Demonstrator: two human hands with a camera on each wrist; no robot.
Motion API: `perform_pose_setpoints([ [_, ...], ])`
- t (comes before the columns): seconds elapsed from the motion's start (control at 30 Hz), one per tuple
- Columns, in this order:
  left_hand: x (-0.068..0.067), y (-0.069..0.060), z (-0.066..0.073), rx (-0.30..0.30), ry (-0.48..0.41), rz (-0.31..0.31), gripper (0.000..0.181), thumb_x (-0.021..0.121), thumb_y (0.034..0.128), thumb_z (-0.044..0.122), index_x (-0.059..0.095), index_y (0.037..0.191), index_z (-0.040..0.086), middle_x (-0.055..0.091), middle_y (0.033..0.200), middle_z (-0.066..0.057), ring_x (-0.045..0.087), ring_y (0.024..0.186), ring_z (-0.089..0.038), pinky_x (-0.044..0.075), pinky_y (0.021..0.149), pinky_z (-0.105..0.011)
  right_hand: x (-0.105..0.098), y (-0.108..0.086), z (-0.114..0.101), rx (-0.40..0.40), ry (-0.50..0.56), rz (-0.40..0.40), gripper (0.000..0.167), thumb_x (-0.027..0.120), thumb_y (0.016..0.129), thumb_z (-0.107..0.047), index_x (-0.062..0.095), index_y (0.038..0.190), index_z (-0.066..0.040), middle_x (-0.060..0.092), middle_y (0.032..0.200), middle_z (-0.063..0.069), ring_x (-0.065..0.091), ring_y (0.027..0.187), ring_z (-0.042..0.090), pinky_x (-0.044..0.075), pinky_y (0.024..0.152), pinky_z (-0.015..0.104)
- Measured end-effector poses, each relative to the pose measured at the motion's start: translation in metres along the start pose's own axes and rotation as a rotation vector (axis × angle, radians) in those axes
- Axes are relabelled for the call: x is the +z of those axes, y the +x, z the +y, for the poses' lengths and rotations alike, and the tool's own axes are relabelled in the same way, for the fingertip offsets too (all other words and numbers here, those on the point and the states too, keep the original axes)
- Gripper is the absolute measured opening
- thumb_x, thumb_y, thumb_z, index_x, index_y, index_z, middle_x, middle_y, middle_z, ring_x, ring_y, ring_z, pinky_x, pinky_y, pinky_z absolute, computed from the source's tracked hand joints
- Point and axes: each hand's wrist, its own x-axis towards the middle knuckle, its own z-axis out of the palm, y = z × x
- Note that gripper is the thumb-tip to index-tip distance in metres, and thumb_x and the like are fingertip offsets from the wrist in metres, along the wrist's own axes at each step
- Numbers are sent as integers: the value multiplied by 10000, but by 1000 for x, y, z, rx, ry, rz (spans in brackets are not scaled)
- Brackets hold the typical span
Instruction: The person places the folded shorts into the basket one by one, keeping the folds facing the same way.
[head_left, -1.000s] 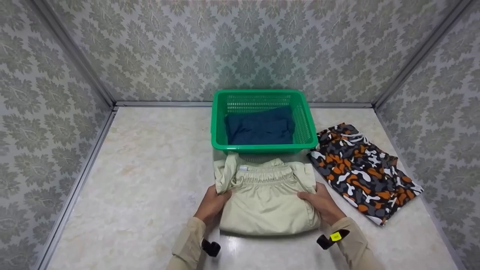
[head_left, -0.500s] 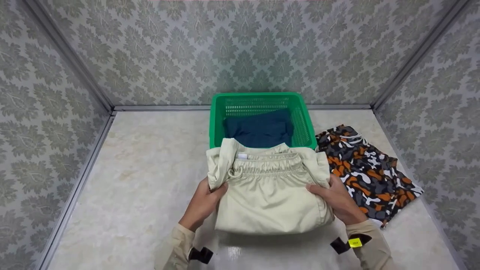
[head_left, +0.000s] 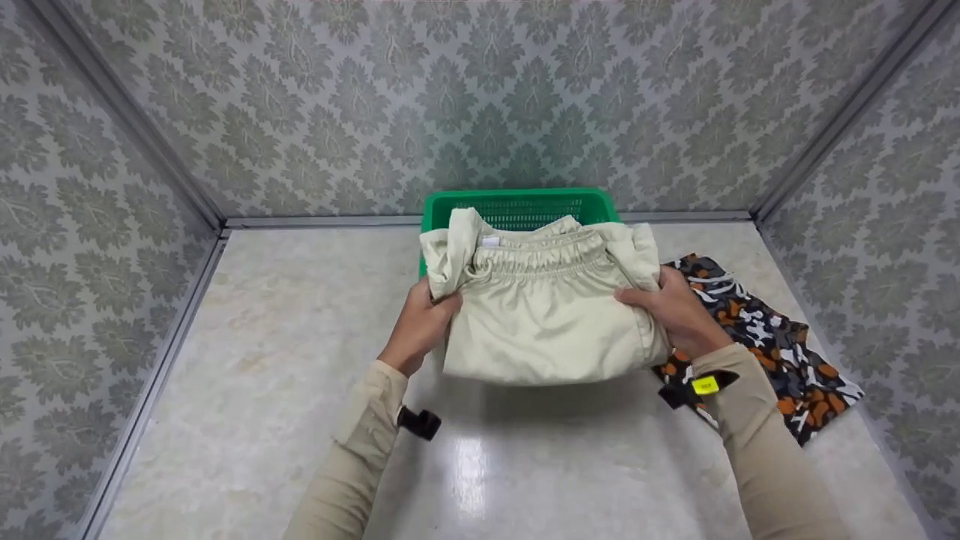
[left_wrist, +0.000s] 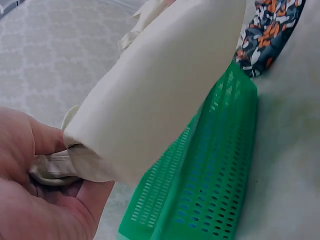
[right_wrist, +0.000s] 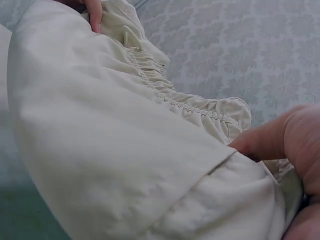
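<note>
Folded cream shorts [head_left: 551, 322] with a gathered elastic waistband hang in the air between the two hands, partly over the green basket [head_left: 517, 196]. The left hand [head_left: 421, 322] grips their left side, thumb on top; in the left wrist view its thumb and fingers [left_wrist: 97, 197] pinch the folded edge. The right hand [head_left: 682, 311] holds the opposite side the same way, its thumb [right_wrist: 265, 140] pressing the cloth in the right wrist view. Most of the basket's inside is hidden behind the shorts.
Camouflage-print shorts [head_left: 772, 337] in black, orange and white lie on the table [head_left: 285, 360] at the right, partly under the right forearm. Patterned walls [head_left: 360, 112] rise at the back and both sides; the basket stands near the back one.
Both hands have lifted the cream shorts off the table and carried them forward, over the basket. The dark blue cloth seen in the basket earlier is now hidden behind them.
</note>
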Motion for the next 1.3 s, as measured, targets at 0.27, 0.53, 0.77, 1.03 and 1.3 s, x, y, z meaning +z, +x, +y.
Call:
perform_pose_setpoints([
  [0.27,-5,63,9,-151,36,13,591,503,1005,100,344,1574,116,420,1551,-68,444,1348,-188,364,1119,-396,-6,58,-20,35,-116,-4,561,631,987,-101,404,1486,20,514,1350,162,618,1076,202,546,878,305],
  [0.53,-3,104,2,-206,31,46,617,486,1014,84,304,1597,172,431,1539,-63,524,1034,-182,436,883,-356,-3,101,-27,47,-235,12,531,580,1016,-113,405,1515,-56,511,1392,156,581,1160,271,491,975,422],
  [0.77,3,124,-12,-161,161,57,657,385,1001,-42,260,1617,150,328,1626,-80,480,1235,-287,407,923,-390,7,128,-9,23,-276,13,508,525,1012,-35,428,1510,-33,514,1424,193,553,1224,340,445,1043,489],
  [1.03,20,136,-30,-178,659,131,518,561,1012,79,393,1499,30,615,1329,-204,594,1225,-356,478,1011,-478,15,141,15,51,-439,73,443,504,988,-22,518,1430,-32,589,1316,176,601,1070,294,497,887,420],
  [1.3,31,137,-26,-165,981,159,800,608,976,20,105,1597,-19,610,1223,-265,680,942,-398,572,772,-487,26,150,17,-108,-772,237,514,512,970,-33,444,1478,14,638,1227,244,656,956,388,524,778,503],
])
